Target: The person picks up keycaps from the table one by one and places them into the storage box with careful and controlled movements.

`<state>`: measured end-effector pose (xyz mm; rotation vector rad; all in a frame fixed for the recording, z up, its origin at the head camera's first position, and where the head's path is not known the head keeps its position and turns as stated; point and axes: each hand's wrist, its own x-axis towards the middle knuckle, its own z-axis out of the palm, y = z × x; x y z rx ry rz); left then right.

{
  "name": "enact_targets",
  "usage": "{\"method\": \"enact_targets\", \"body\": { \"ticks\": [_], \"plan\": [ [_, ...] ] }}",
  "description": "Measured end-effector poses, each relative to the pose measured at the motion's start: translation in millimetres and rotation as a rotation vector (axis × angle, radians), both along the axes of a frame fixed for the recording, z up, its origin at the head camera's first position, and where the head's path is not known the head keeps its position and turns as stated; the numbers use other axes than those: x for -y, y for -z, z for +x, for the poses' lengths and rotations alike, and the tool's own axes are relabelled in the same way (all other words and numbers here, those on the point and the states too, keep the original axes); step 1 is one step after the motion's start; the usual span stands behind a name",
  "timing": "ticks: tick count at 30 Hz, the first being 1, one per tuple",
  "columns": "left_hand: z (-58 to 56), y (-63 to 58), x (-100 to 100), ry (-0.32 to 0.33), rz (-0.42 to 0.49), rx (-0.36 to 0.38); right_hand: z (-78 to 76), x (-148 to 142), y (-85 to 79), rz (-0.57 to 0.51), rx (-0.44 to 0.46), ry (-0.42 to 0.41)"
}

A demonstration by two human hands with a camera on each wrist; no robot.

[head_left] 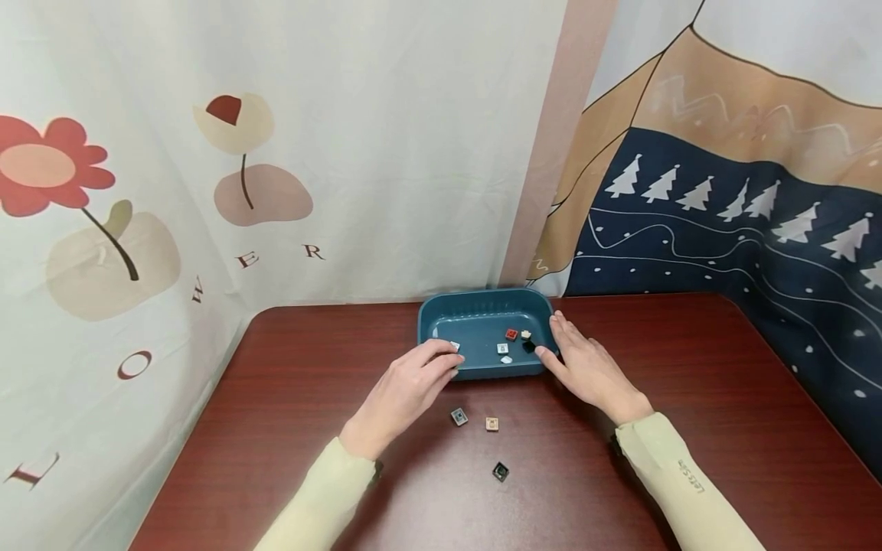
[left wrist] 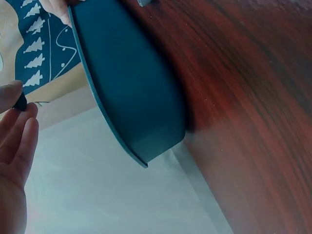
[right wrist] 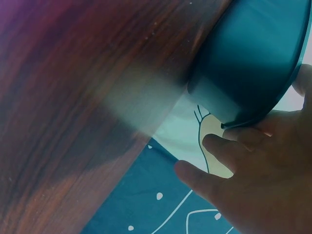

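A blue-green tray sits at the table's back edge with several small keycaps in it, among them a red keycap, a white keycap and a black keycap. At the tray's near left corner, my left hand pinches a keycap between thumb and fingertips; this keycap looks dark in the left wrist view. My right hand rests at the tray's right rim, fingers extended along the outside and thumb over the rim. In the right wrist view its fingers are spread.
On the table in front of the tray lie a grey keycap, a beige keycap and, nearer, a black keycap. A printed curtain hangs behind the table and along its sides.
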<state>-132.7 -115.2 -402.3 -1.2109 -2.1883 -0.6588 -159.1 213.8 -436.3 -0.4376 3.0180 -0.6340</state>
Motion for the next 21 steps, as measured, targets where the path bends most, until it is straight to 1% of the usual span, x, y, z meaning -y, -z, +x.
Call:
{"method": "enact_targets", "body": {
  "ticks": [3, 6, 12, 21],
  "plan": [
    [-2.6, 0.8, -2.6, -0.016, 0.021, 0.021, 0.1, -0.3, 0.4, -0.002, -0.002, -0.001],
    [-5.7, 1.8, -5.6, -0.048, 0.031, 0.030, -0.2, -0.4, 0.5, -0.003, -0.002, -0.001],
    [-16.1, 2.6, -11.0, -0.104, 0.053, 0.021, -1.2, -0.7, -0.2, 0.002, 0.005, -0.004],
    [-35.6, 2.9, -21.2, -0.163, -0.001, 0.076, 0.0, 0.2, -0.8, 0.000, 0.012, 0.001]
  ]
}}
